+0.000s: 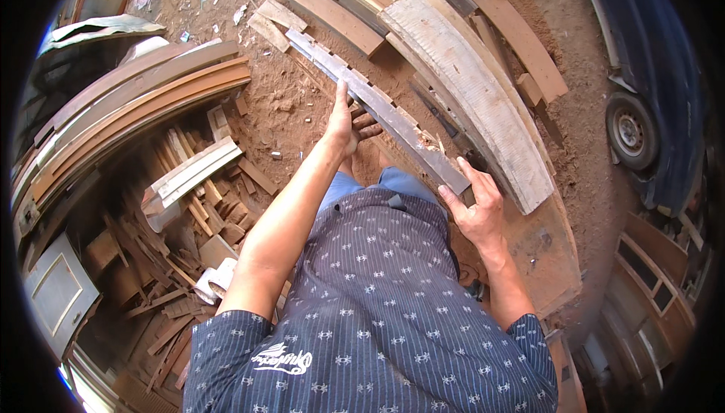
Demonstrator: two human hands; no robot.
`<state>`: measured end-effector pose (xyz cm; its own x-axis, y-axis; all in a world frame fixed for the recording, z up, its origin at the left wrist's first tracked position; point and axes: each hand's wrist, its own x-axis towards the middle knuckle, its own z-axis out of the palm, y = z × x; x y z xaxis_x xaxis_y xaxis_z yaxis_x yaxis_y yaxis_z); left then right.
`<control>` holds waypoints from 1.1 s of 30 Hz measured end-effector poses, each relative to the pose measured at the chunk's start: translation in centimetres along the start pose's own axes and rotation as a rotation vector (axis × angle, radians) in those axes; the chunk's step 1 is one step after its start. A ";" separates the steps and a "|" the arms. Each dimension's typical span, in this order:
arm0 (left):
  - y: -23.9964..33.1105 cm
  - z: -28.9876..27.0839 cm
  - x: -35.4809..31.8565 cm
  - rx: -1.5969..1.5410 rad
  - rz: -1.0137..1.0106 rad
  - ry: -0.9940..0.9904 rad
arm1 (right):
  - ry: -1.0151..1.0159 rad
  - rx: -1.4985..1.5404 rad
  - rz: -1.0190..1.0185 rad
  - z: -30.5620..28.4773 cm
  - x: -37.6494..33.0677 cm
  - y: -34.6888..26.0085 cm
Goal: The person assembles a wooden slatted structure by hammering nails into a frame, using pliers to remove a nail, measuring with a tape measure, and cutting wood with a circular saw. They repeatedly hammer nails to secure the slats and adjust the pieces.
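Note:
A long grey wooden board with a row of notches along one edge slants across in front of me. Its far end points up and left, and one stretch near my right side is splintered with pale raw wood. My left hand grips it around the middle, thumb on top and fingers curled beneath. At the near end, my right hand pinches the board between thumb and fingers. Just beyond it lies a thick weathered plank, with a dark, slim tool beside it whose kind I cannot make out.
Stacked long boards and a heap of wood scraps fill the left side. More timber beams lie ahead on the dirt ground. A dark blue vehicle stands at the right, and a panelled door leans at the lower left.

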<state>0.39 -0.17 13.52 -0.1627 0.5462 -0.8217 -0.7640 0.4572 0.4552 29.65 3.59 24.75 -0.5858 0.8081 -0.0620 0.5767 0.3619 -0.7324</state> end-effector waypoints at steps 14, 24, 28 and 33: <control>0.4 -1.5 -0.3 -0.044 0.025 0.049 | -0.045 -0.014 -0.030 -0.5 1.2 -2.2; 0.5 -1.3 -0.7 -0.054 0.016 0.117 | -0.057 0.006 -0.063 -0.4 1.2 -2.8; 0.7 -1.0 -0.9 -0.101 0.012 0.135 | -0.058 -0.004 -0.094 -0.3 1.3 -2.4; 0.3 -0.9 -0.7 -0.094 0.039 0.142 | -0.065 -0.001 -0.112 -0.3 1.2 -1.9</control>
<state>-0.24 -1.06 13.97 -0.2751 0.4546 -0.8472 -0.8094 0.3661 0.4593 27.98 4.03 26.26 -0.6822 0.7308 -0.0237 0.5060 0.4485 -0.7368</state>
